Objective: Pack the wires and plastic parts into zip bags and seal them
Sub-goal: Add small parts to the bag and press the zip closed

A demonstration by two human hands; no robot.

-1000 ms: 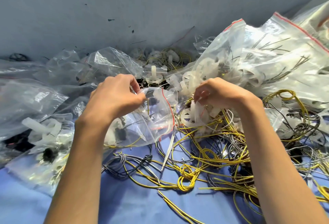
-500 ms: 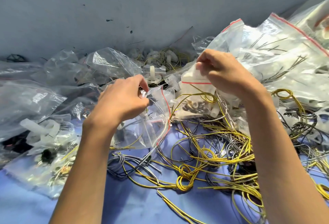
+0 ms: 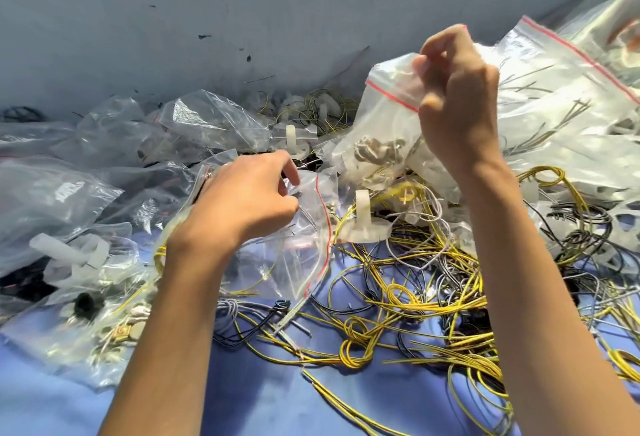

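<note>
- Head view: my right hand (image 3: 457,103) is raised, its fingers (image 3: 429,65) pinching the top edge of a small zip bag (image 3: 381,117) above the red seal line. The bag hangs over the heap with small pale parts bunched in its bottom.
- My left hand (image 3: 242,200) is lower, its fingers curled on the mouth of a second clear zip bag (image 3: 298,255), whose red-striped edge curves down to the counter (image 3: 242,401).
- Between my forearms lie tangled yellow wires (image 3: 398,304) mixed with grey and black ones. A white plastic part (image 3: 362,224) stands just beside the second bag's edge.
- On the left, filled bags (image 3: 52,200) crowd the counter. A large bag (image 3: 561,96) leans at the right, behind my right hand, and the grey wall (image 3: 207,20) closes the far edge.
- Bare blue counter shows near me, between and below my forearms.
</note>
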